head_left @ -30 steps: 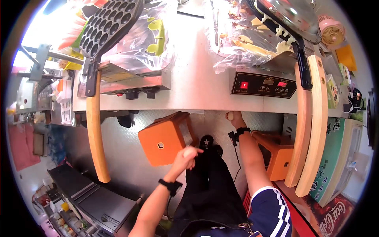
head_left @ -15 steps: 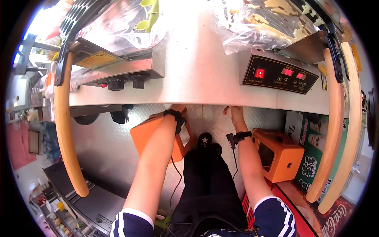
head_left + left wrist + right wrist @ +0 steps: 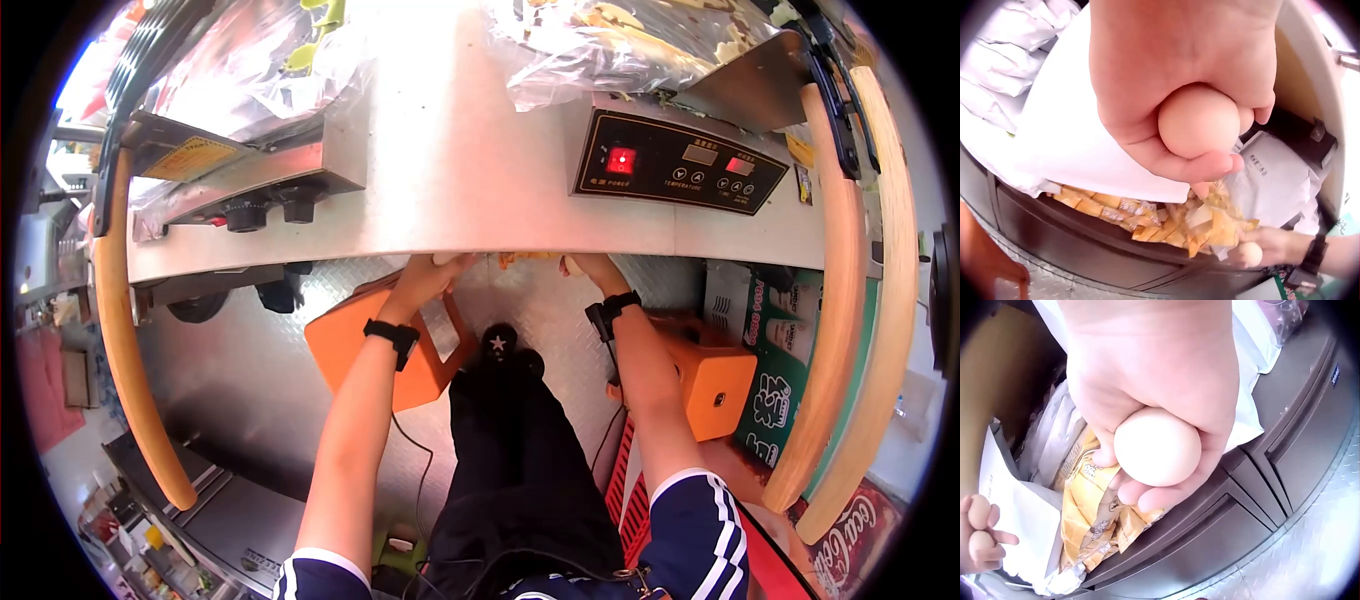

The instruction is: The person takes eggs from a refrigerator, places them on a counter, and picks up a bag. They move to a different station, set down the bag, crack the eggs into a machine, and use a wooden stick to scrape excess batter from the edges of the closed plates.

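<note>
My left hand [image 3: 1179, 56] grips two eggs, a near egg [image 3: 1200, 122] and a second one mostly hidden behind it. In the right wrist view both eggs show in the left hand [image 3: 988, 556]. One egg [image 3: 1157, 447] sits in the palm of my right hand [image 3: 1154, 375], its fingers curled around it. Below the right fingertips lies a crumpled yellow printed bag [image 3: 1088, 512]. That bag [image 3: 1210, 222] is also close under the left fingertips. From the head view, the left hand [image 3: 430, 278] and right hand [image 3: 592, 268] are at the counter's front edge, partly hidden under it.
White packages [image 3: 1275, 181] fill the space around the yellow bag. Above the hands runs the metal counter [image 3: 430, 200], with a control panel [image 3: 690, 165] on the right. Orange stools [image 3: 365, 350] stand on the floor. Long wooden handles [image 3: 145, 370] overhang both sides.
My left hand has moved forward from above the legs to the counter's edge, keeping its eggs. The right hand stays near that edge. Yellow bag now shows between the hands.
</note>
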Tool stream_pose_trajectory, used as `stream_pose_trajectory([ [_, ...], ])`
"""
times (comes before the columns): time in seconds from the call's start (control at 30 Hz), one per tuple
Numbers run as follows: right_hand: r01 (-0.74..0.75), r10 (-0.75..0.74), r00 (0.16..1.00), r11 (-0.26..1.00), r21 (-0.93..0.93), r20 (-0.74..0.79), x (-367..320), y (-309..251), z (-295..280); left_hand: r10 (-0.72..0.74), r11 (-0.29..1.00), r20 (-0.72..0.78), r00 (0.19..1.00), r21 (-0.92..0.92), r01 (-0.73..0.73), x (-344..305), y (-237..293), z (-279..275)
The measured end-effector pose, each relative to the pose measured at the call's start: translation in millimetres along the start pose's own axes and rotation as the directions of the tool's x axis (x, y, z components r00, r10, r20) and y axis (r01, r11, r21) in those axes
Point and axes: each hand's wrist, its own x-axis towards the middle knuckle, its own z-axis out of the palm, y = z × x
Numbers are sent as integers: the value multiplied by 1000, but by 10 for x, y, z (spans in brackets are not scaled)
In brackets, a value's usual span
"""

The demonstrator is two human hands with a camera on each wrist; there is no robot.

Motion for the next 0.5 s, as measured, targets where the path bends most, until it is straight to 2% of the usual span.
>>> stream_pose_trajectory([
  [0.07,92,-92,996,996,20,21,18,43,32,104,991,-92,990,-74,-111,-34,-228,-17],
  [0.1,93,-93,995,995,21,21,3,4,47,104,991,-92,990,-72,-111,-36,-255,-73],
  [0.17,197,-200,974,980,37,104,-112,-174,25,64,998,-143,988,12,-63,-33,-315,-146],
  [0.2,194,-197,975,980,37,100,-153,-275,-15,62,998,-137,989,11,-61,-5,-309,-177],
  [0.27,138,-105,977,975,-177,185,-190,-461,-98,-59,992,-136,989,104,73,93,-247,-251],
  [0.3,138,-105,977,974,-177,186,-205,-482,-132,-58,992,-136,989,104,73,142,-263,-263],
  [0.37,146,-103,977,961,-234,186,-219,-532,-187,47,976,-172,984,217,-9,247,-294,-283],
  [0.5,174,-112,971,936,-307,209,-129,-732,-389,111,976,-115,987,200,-86,527,-580,-440],
])
